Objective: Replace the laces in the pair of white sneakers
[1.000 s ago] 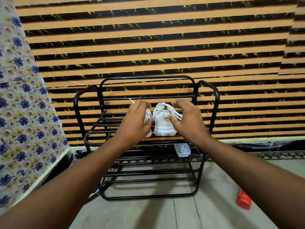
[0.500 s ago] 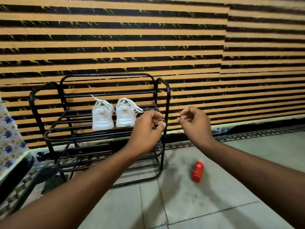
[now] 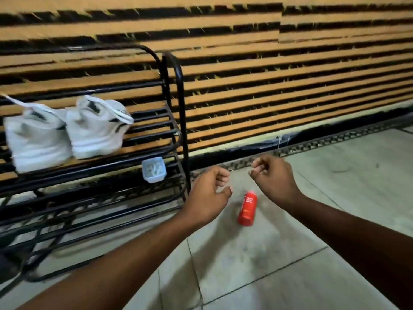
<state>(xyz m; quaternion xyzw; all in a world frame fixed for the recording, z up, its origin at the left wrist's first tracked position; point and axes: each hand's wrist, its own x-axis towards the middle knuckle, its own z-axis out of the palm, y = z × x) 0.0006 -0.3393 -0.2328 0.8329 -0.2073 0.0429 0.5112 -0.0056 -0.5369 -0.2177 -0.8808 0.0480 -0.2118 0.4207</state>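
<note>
The two white sneakers [image 3: 67,130] sit side by side on an upper shelf of the black rack [image 3: 178,121], at the left edge of view, with laces [image 3: 118,114] threaded and loose ends hanging over their sides. Both hands are well apart from them, out over the tiled floor [image 3: 312,220]. The left hand [image 3: 207,195] has its fingers loosely curled and nothing visible in its grip. The right hand [image 3: 272,177] is curled tighter, thumb against fingertips as if pinching, but blur hides whether anything lies between them; it looks empty.

By my judgement no lacing step is in hand just now: the shoes are unattended. The next move likely calls for reaching back to the rack, or fetching what is needed.

A red bottle [image 3: 247,209] lies on the floor between the hands; its white print is too blurred to read. A small clear tub [image 3: 154,170] sits on the rack's lower shelf.
</note>
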